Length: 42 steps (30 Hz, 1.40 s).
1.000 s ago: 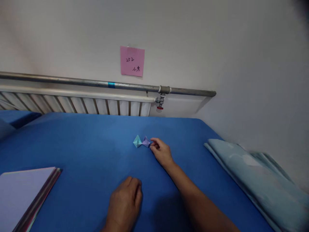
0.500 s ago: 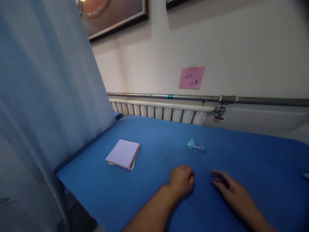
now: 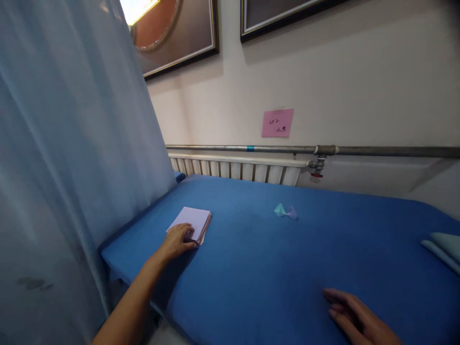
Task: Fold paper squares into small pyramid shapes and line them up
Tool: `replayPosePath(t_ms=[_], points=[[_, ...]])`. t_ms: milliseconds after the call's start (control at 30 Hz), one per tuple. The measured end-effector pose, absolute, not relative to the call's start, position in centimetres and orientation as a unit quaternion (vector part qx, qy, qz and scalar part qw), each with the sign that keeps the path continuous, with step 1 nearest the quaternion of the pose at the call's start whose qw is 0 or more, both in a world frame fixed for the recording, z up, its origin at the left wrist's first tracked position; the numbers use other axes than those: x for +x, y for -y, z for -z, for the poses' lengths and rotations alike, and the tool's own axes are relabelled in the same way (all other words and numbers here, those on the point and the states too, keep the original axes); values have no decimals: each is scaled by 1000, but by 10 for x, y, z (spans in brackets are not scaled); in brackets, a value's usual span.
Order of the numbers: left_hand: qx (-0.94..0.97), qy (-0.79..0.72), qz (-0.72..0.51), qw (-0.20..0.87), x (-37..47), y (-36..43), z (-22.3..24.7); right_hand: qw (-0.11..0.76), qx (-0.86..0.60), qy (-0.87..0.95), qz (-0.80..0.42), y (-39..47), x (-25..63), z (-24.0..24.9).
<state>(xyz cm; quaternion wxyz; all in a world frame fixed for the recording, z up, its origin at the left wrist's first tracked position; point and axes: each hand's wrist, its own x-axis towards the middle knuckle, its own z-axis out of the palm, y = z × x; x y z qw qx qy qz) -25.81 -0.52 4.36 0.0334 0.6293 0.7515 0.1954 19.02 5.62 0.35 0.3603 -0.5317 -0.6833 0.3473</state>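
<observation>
A stack of square paper [image 3: 196, 219] with a pale lilac sheet on top lies on the left of the blue bed surface [image 3: 244, 268]. My left hand [image 3: 177, 241] rests on its near edge, fingers bent over the top sheet and thumb apart at the front side. No sheet is visibly lifted. Low on the right, my right hand [image 3: 354, 314] hovers over or touches the blue cover with thumb and fingers apart, holding nothing. Beyond the hands lies a small folded paper bow [image 3: 286, 212], mint green on one side and lilac on the other.
A blue curtain [image 3: 82, 143] hangs along the left edge. Behind the bed run a metal pipe [image 3: 215, 148] with a valve [image 3: 317, 166] and a white radiator [image 3: 244, 171]. Folded pale green cloth or paper [image 3: 445, 247] lies at the far right. A pink note [image 3: 277, 123] is on the wall.
My left hand has moved left from mid-bed onto the paper stack. My right hand sits lower in view. The view has shifted, showing more of the green item at right.
</observation>
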Motion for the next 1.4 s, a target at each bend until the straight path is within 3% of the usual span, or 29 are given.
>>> replayPosePath(t_ms=[700,1100,1267,1400], points=[[652,-735,-115,143,-286,-11,-59,365,-535,683,-338,-54,192,0],[607,-733,-227,205,-287,-9,-47,355,-537,688,-336,-52,190,-6],[518,-773,-329,164,-290,-7,-47,357,-534,694,-325,-51,191,-6],[437,-800,-409,39,-298,4,-60,357,-536,691,-329,-51,191,-6]])
